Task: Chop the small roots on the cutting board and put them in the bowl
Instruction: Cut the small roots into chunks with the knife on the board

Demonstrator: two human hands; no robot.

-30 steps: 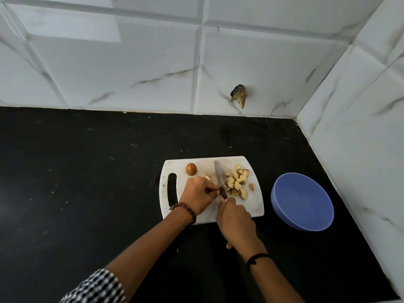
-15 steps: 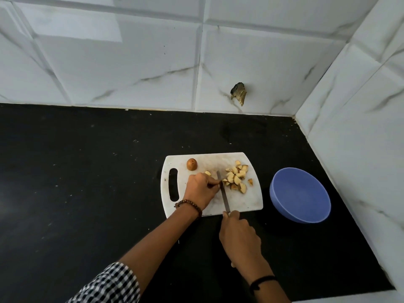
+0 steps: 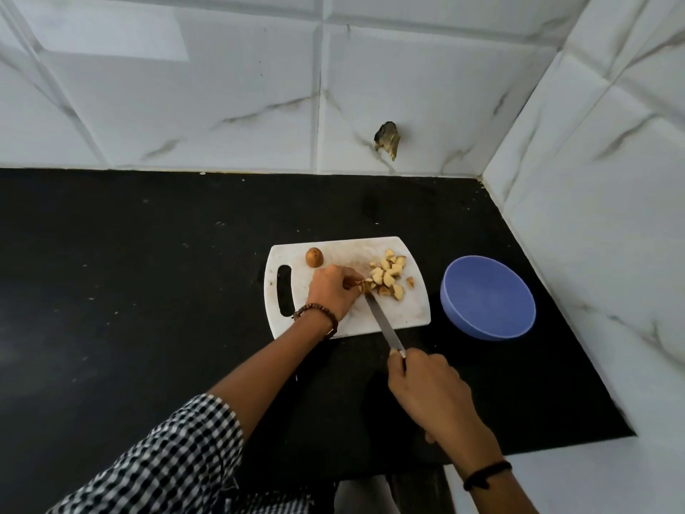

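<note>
Roughly midway: the left grip (image 3: 331, 291) is pinching a small brown root piece (image 3: 365, 286) on the white plastic cutting board (image 3: 407, 313) mid-frame, the right grip (image 3: 430, 387) is clasping the long steel knife (image 3: 381, 320); one whole round brown root (image 3: 314, 257) is waiting, and the round blue bowl (image 3: 487, 296) is sitting empty.

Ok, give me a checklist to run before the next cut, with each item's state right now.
1. Right hand grips the knife: ok.
2. Left hand pinches the root piece at the blade tip: ok.
3. Gap between that hand and the edge: cannot tell.
4. Cutting board flat on the counter: ok.
5. Bowl empty, right of the board: ok.
6. All roots chopped: not ok, one whole root lies on the board.
</note>
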